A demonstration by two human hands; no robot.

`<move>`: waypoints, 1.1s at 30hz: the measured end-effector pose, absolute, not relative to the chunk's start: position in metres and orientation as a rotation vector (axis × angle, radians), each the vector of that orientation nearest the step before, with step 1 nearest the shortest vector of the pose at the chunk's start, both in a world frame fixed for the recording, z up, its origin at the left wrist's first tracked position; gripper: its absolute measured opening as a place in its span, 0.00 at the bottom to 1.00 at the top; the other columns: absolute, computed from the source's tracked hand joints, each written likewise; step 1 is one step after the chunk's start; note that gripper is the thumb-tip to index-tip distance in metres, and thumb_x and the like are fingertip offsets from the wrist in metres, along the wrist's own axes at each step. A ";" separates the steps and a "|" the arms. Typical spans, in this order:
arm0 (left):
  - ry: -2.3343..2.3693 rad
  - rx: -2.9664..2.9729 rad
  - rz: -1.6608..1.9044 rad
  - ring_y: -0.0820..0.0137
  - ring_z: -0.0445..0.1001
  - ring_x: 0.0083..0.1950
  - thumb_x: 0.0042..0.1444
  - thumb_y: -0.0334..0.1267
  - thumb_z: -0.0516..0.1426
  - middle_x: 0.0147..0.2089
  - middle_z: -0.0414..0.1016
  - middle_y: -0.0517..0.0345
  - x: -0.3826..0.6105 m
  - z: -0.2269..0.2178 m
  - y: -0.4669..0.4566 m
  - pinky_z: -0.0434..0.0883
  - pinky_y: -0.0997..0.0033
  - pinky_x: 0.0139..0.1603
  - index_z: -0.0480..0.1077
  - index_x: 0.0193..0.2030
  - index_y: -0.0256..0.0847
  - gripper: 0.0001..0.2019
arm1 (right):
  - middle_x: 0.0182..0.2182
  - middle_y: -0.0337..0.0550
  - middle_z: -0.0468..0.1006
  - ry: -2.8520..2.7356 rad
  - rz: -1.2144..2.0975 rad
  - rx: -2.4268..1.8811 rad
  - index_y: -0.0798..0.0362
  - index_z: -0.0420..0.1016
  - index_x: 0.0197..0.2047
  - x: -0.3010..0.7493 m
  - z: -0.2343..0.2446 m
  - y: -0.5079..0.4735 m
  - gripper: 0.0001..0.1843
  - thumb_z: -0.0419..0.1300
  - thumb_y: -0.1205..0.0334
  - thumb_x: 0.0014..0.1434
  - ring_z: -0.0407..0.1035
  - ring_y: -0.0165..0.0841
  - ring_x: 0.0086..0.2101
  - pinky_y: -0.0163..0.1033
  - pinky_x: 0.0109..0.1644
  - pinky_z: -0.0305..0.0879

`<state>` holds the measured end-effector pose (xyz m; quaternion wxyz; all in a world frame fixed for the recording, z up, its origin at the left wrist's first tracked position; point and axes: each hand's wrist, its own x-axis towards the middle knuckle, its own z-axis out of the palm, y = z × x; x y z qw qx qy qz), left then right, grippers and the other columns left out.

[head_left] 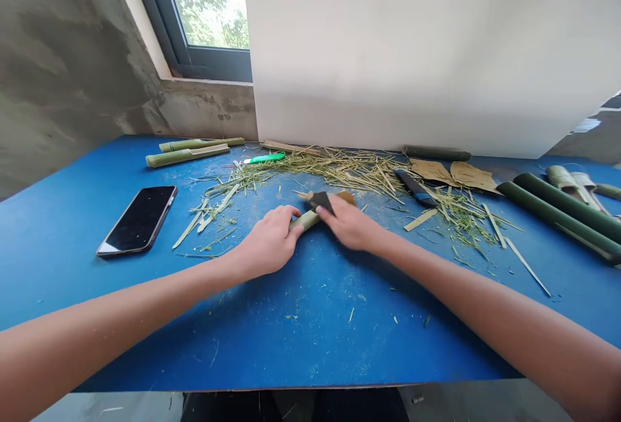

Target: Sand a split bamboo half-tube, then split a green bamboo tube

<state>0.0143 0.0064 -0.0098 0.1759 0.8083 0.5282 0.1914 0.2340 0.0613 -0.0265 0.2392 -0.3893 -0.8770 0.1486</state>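
A pale green piece of bamboo (306,220) lies between my hands at the middle of the table. My left hand (274,237) is closed round its near left end. My right hand (350,220) is closed on a folded sheet of sandpaper (321,200), dark on one face and brown on the other. The sandpaper is pressed over the far right end of the bamboo and hides that end. Behind both hands lies a heap of thin bamboo shavings (339,166).
On the blue table (301,331), a phone (140,220) lies left. Cut bamboo pieces (189,153) and a green knife (266,158) are farther back. A dark-handled tool (414,188), brown sandpaper sheets (453,175) and green bamboo lengths (563,215) lie right. A white board (412,53) stands behind.
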 end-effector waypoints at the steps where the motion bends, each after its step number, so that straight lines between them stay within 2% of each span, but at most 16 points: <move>1: 1.490 2.280 0.486 0.56 0.74 0.57 0.69 0.45 0.47 0.57 0.75 0.45 0.016 -0.008 0.009 0.72 0.54 0.55 0.66 0.56 0.40 0.16 | 0.63 0.54 0.72 -2.367 0.376 -1.152 0.52 0.69 0.66 0.234 -0.026 0.068 0.25 0.43 0.53 0.74 0.64 0.44 0.64 0.56 0.68 0.59; 3: 1.437 2.289 0.399 0.56 0.74 0.58 0.68 0.44 0.48 0.59 0.74 0.45 0.019 -0.004 0.014 0.72 0.55 0.54 0.65 0.57 0.41 0.16 | 0.61 0.57 0.73 -2.278 0.337 -1.282 0.55 0.70 0.65 0.236 -0.027 0.077 0.26 0.43 0.53 0.74 0.65 0.46 0.63 0.57 0.68 0.58; 7: 1.387 2.307 0.459 0.56 0.72 0.61 0.67 0.43 0.50 0.59 0.72 0.45 0.022 -0.003 0.017 0.70 0.51 0.60 0.63 0.58 0.41 0.16 | 0.63 0.50 0.72 -2.341 0.460 -1.078 0.48 0.67 0.68 0.244 -0.029 0.079 0.27 0.42 0.48 0.75 0.65 0.42 0.63 0.53 0.68 0.58; 11: 1.332 2.332 0.536 0.56 0.69 0.63 0.67 0.41 0.50 0.64 0.68 0.46 0.020 -0.006 0.016 0.68 0.47 0.63 0.63 0.63 0.45 0.18 | 0.61 0.53 0.74 -2.280 0.418 -1.212 0.50 0.70 0.66 0.249 -0.027 0.078 0.28 0.43 0.47 0.74 0.64 0.45 0.62 0.56 0.69 0.56; 13: 1.185 2.409 0.578 0.57 0.63 0.69 0.68 0.36 0.48 0.71 0.62 0.51 0.018 -0.007 0.017 0.63 0.46 0.69 0.66 0.63 0.49 0.19 | 0.60 0.52 0.74 -2.333 0.449 -1.151 0.50 0.69 0.66 0.250 -0.025 0.080 0.28 0.42 0.47 0.74 0.65 0.44 0.62 0.55 0.69 0.55; 15: 1.010 2.484 0.537 0.59 0.56 0.75 0.67 0.30 0.45 0.75 0.59 0.59 0.015 -0.006 0.020 0.57 0.46 0.74 0.72 0.59 0.53 0.22 | 0.60 0.50 0.75 -2.429 0.523 -1.024 0.49 0.70 0.65 0.251 -0.023 0.084 0.26 0.42 0.49 0.75 0.66 0.42 0.60 0.53 0.68 0.57; 18: 0.834 2.482 0.393 0.63 0.52 0.77 0.62 0.23 0.43 0.71 0.67 0.67 0.012 -0.004 0.025 0.55 0.49 0.76 0.78 0.52 0.52 0.28 | 0.61 0.53 0.74 -2.319 0.426 -1.262 0.52 0.72 0.63 0.254 -0.023 0.089 0.25 0.44 0.53 0.74 0.65 0.46 0.62 0.57 0.70 0.54; 21: 0.754 2.431 0.358 0.66 0.51 0.78 0.58 0.20 0.43 0.64 0.75 0.68 0.012 -0.003 0.029 0.57 0.54 0.76 0.79 0.50 0.50 0.29 | 0.65 0.53 0.70 -2.335 0.411 -1.249 0.52 0.70 0.66 0.254 -0.024 0.089 0.26 0.43 0.52 0.74 0.61 0.46 0.65 0.57 0.71 0.50; 24: 0.751 2.395 0.443 0.67 0.55 0.76 0.61 0.22 0.44 0.56 0.81 0.63 0.012 -0.004 0.028 0.59 0.56 0.75 0.80 0.47 0.48 0.26 | 0.62 0.50 0.74 -2.447 0.507 -1.090 0.50 0.70 0.66 0.255 -0.025 0.089 0.26 0.44 0.50 0.74 0.65 0.43 0.62 0.52 0.69 0.56; 27: 0.872 2.407 0.591 0.63 0.67 0.68 0.64 0.27 0.46 0.52 0.79 0.56 0.014 -0.006 0.024 0.65 0.57 0.69 0.79 0.43 0.46 0.20 | 0.61 0.53 0.74 -2.300 0.424 -1.291 0.52 0.71 0.65 0.258 -0.026 0.091 0.26 0.44 0.51 0.74 0.65 0.45 0.62 0.55 0.69 0.55; 30: 1.109 2.433 0.696 0.60 0.71 0.61 0.64 0.34 0.52 0.58 0.72 0.50 0.017 -0.007 0.019 0.68 0.54 0.65 0.74 0.53 0.44 0.14 | 0.62 0.52 0.73 -2.376 0.424 -1.177 0.51 0.69 0.67 0.258 -0.027 0.090 0.26 0.45 0.50 0.74 0.64 0.44 0.63 0.54 0.70 0.54; 33: 1.321 2.355 0.638 0.57 0.71 0.59 0.63 0.41 0.55 0.58 0.70 0.47 0.019 -0.008 0.017 0.68 0.51 0.63 0.68 0.61 0.42 0.20 | 0.62 0.50 0.74 -2.427 0.443 -1.130 0.49 0.71 0.65 0.258 -0.028 0.089 0.25 0.44 0.52 0.74 0.65 0.42 0.62 0.52 0.69 0.56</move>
